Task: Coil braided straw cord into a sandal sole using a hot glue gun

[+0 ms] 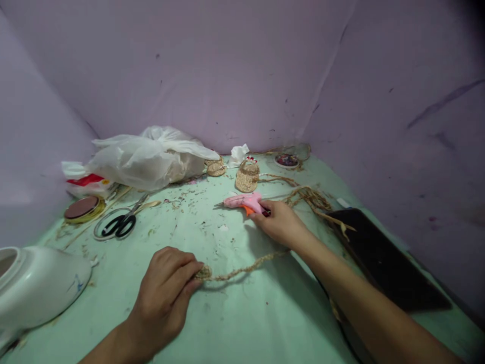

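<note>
Between its thumb and fingers, my left hand point(166, 290) pinches a small coil of braided straw cord point(204, 273) just above the table. From the coil the loose braid point(246, 268) runs right and passes under my right forearm. My right hand point(282, 222) is closed round the handle end of a pink glue gun point(242, 200) with an orange trigger. Its nozzle points left, and the gun is on or close above the table; I cannot tell which. Behind it lies a woven straw piece point(247, 177) with red beads at its top.
A white plastic bag point(151, 159), black-handled scissors point(119, 225) and a round tin point(83, 208) are at the left. Nearer stands a white pot point(49, 288). On the right are a dark flat tablet-like slab point(386, 258), tangled straw cord point(312, 197) and a dish of beads point(287, 161).
</note>
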{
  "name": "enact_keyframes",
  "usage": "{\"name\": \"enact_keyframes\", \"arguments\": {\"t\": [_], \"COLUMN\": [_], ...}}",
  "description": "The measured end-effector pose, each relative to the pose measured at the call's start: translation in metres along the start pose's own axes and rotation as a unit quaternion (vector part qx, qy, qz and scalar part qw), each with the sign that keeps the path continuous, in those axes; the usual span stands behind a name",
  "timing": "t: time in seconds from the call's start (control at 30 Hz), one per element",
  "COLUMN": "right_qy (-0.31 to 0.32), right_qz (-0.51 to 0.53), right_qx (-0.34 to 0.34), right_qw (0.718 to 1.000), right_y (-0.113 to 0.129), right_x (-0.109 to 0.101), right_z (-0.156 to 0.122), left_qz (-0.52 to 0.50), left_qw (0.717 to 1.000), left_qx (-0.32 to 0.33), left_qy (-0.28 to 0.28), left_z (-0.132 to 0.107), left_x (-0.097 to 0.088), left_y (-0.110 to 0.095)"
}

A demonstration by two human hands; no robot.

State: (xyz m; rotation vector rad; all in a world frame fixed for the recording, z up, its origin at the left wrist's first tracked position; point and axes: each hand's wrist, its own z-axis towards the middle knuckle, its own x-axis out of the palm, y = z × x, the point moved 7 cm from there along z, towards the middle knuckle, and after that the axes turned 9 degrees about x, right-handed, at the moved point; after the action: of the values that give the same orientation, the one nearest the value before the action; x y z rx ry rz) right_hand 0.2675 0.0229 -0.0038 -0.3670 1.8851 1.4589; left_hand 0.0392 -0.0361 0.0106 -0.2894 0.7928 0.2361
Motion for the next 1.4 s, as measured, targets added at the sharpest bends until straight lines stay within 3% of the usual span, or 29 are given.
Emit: {"name": "enact_keyframes", "arguments": {"t": [0.07, 0.1, 0.13, 0.2, 0.3, 0.43, 0.67, 0.93, 1.2, 1.4], "right_qy": [-0.041, -0.051, -0.018, 0.086, 0.132, 0.150, 0.083, 0.094, 0.142, 0.130], "right_qz": [-0.016, -0.023, -0.011, 0.009, 0.016, 0.003, 0.014, -0.049, -0.026, -0.039], "right_qx": [-0.051, -0.136, -0.207, -0.258, -0.253, -0.277, -0.373, -0.456, -0.408, -0.409], "right_qw": [0.998, 0.989, 0.978, 0.962, 0.958, 0.949, 0.924, 0.884, 0.902, 0.903], "right_y": [0.014, 0.029, 0.040, 0.046, 0.037, 0.027, 0.036, 0.043, 0.036, 0.036], "right_x": [-0.008, -0.009, -0.005, 0.012, 0.032, 0.048, 0.038, 0.039, 0.049, 0.054], "right_z": [-0.025, -0.043, -0.061, -0.088, -0.101, -0.099, -0.104, -0.113, -0.105, -0.099], "left_qz": [0.002, 0.001, 0.000, 0.000, 0.002, -0.009, -0.048, -0.053, -0.053, -0.031], "left_qw": [1.000, 1.000, 1.000, 1.000, 1.000, 1.000, 0.997, 0.994, 0.992, 0.985], "left_qx": [-0.001, -0.003, -0.003, 0.000, 0.002, -0.005, 0.037, 0.073, 0.079, 0.123], "left_qy": [0.006, 0.009, 0.012, 0.017, 0.021, 0.027, 0.039, 0.069, 0.088, 0.119], "left_z": [0.000, 0.000, 0.000, 0.001, 0.002, 0.001, 0.000, 0.001, -0.004, 0.002], "left_x": [0.000, 0.000, 0.000, 0.001, 0.003, 0.004, 0.005, 0.009, 0.013, 0.016], "left_y": [0.001, 0.002, 0.002, 0.002, 0.003, 0.003, -0.003, -0.008, -0.008, -0.014]}}
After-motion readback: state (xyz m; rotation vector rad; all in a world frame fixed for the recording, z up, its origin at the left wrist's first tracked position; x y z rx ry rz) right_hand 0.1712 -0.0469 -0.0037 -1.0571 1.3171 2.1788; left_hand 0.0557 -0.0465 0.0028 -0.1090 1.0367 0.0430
